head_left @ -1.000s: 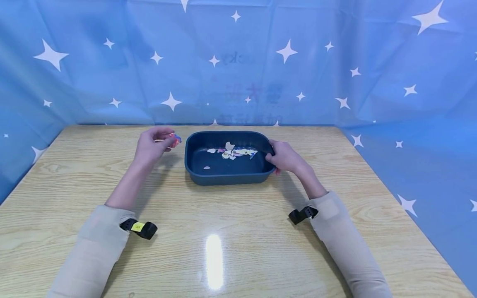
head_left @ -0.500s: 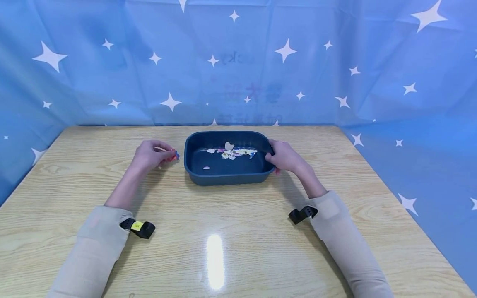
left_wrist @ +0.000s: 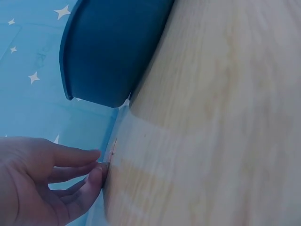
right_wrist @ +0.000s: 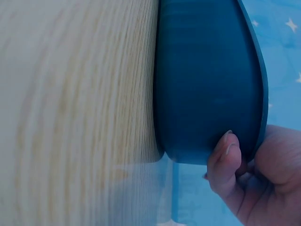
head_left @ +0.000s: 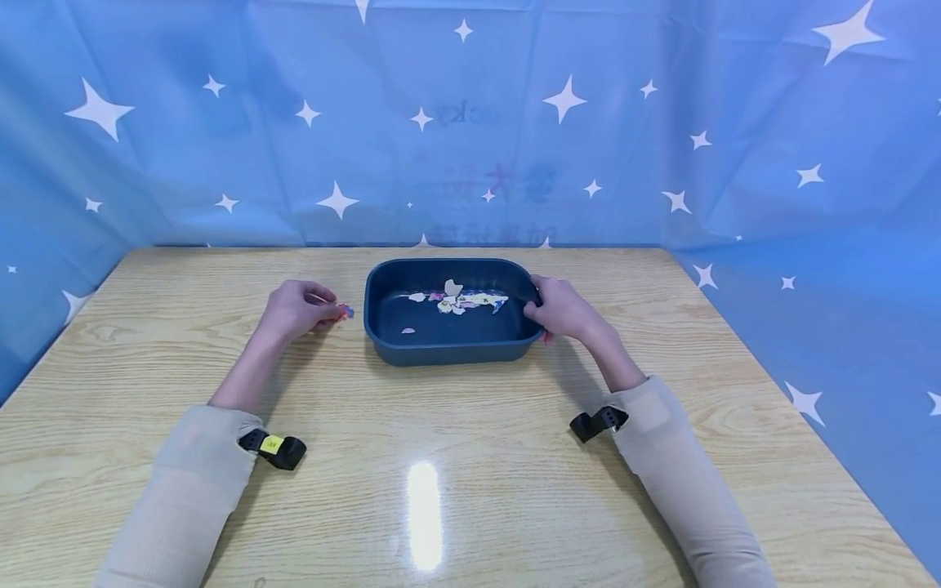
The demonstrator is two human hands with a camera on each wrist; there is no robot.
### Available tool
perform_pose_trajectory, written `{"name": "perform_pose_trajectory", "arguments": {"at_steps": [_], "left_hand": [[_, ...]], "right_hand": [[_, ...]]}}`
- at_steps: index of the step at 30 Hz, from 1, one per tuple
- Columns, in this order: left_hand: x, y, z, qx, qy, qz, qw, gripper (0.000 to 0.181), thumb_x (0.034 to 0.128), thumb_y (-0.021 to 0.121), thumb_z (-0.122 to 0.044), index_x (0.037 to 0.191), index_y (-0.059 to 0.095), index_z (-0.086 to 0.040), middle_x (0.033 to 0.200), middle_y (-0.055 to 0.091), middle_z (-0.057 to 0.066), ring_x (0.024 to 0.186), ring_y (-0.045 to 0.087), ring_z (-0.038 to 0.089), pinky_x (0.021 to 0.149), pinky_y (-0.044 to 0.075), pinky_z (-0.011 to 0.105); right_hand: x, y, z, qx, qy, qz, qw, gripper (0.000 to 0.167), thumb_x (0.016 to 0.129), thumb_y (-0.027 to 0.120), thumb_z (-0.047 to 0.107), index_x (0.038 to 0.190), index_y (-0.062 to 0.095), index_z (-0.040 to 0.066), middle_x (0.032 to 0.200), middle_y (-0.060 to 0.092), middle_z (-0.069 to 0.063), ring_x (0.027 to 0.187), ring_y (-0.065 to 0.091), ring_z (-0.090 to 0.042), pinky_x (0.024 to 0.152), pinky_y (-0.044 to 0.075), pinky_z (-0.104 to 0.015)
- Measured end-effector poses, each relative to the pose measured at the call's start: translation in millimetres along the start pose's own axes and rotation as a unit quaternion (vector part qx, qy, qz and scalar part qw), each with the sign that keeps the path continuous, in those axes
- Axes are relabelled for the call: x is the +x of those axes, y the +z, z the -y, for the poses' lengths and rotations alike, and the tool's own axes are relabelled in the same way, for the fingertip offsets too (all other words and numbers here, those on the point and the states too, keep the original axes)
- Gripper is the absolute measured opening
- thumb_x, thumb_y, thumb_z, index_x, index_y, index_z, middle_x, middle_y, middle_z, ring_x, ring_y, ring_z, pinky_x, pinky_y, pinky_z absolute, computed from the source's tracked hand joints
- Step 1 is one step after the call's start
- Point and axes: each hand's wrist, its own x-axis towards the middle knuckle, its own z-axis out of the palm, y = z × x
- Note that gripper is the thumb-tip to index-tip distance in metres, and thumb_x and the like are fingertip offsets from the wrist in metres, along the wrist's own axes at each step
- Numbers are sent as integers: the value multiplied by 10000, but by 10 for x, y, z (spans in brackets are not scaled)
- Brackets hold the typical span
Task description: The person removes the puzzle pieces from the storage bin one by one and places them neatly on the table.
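In the head view my left hand (head_left: 292,310) is down at the table left of a dark blue bin. Its thumb and fingertips pinch a small flat red-and-blue piece (head_left: 345,312), low against the wood. The left wrist view shows the left hand (left_wrist: 51,181) side-on, with only a thin edge of the piece visible. My right hand (head_left: 562,308) grips the right end of the bin (head_left: 452,354), thumb over the rim and fingers against the outer wall. Inside the bin lie several flat paper-like scraps (head_left: 470,301), white, yellow, pink and blue.
The bin stands upright on a light wooden table (head_left: 485,457), near its back edge. A blue curtain (head_left: 470,122) with white stars hangs behind and at the sides. A black wrist camera (head_left: 283,452) sits at the left cuff, another camera (head_left: 597,423) at the right.
My left hand has come down and slightly nearer, bringing the red-and-blue piece from above the table to its surface, where it now lies flatter. The right hand and the bin have stayed put.
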Motion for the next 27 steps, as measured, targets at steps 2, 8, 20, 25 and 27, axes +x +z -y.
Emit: {"name": "perform_pose_trajectory", "arguments": {"at_steps": [2,8,20,25,27], "left_hand": [[-9,-14,-3,16,-11,7,10000,367,979,659,-120,1243,592,126,1129,663,300,729,674,122,652,551,235],[-60,-67,-72,-66,55,-25,10000,345,1008,604,-133,1255,581,106,1141,630,278,861,685,260,727,561,307],[-212,-15,-429,-61,756,-271,9967,244,1012,586,-115,1172,640,62,1081,649,248,797,706,246,727,563,325],[-271,78,-602,-249,1037,-287,9939,224,1007,596,-106,1158,650,51,1061,669,245,705,665,155,574,543,262],[-282,126,-658,-223,1159,-300,9926,218,1003,603,-107,1156,658,39,1062,682,225,739,677,199,552,529,247]], "right_hand": [[2,3,-2,6,6,18,10000,589,1012,447,27,1536,222,-120,739,686,-171,463,641,-202,566,587,-406],[0,9,7,9,3,39,10000,594,1014,448,32,1539,215,-118,734,685,-165,467,643,-205,568,588,-404],[-15,-2,31,63,70,74,9999,600,1019,451,25,1546,200,-113,728,682,-165,469,641,-204,572,589,-409],[-16,-17,33,0,34,17,10000,594,1011,452,21,1535,214,-127,705,680,-161,467,645,-210,559,587,-385],[-13,-17,34,-7,4,9,10000,585,1007,452,17,1528,231,-131,705,679,-162,466,647,-213,552,585,-376]]}}
